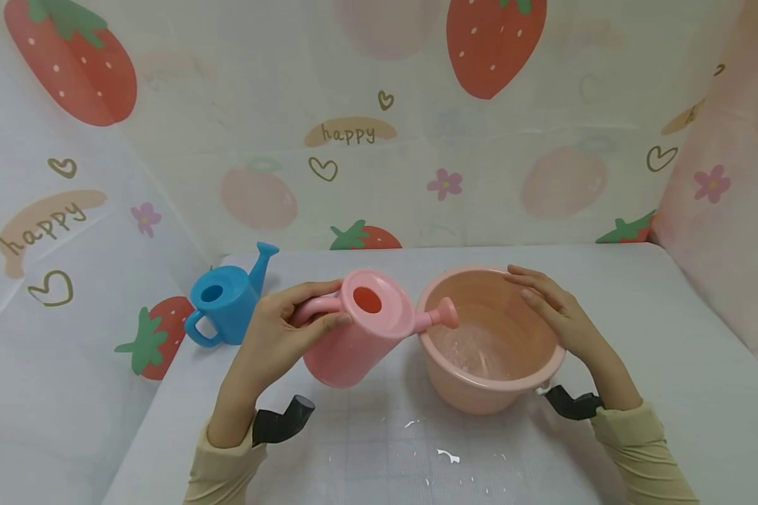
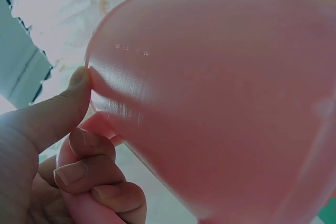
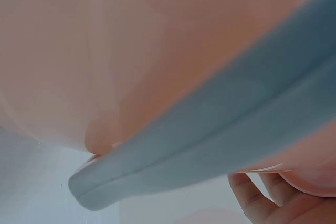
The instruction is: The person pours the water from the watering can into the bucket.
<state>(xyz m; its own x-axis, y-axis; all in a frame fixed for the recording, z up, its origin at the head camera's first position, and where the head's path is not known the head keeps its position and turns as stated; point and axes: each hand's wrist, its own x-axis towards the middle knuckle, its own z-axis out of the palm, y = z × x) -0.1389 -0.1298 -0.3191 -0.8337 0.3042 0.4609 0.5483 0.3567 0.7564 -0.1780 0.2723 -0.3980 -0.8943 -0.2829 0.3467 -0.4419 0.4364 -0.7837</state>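
Note:
A pink watering can [image 1: 354,337] is tilted to the right, its spout's rose [image 1: 447,313] above the left rim of a peach-pink bucket [image 1: 474,396]. My left hand [image 1: 284,330] grips the can; in the left wrist view, several fingers [image 2: 84,171] curl round its handle and the thumb presses its edge. What looks like clear water glints inside the bucket. My right hand [image 1: 559,312] holds the bucket's right rim, one digit reaching inside. In the right wrist view, the bucket wall [image 3: 79,51] fills most of the picture, with fingers [image 3: 252,198] at lower right.
A blue watering can [image 1: 230,301] stands at the back left of the white table [image 1: 657,337]. Water splashes [image 1: 448,456] lie in front of the bucket. A pale bar [image 3: 210,135] crosses the right wrist view. Strawberry-printed cloth [image 1: 354,189] hangs around the table.

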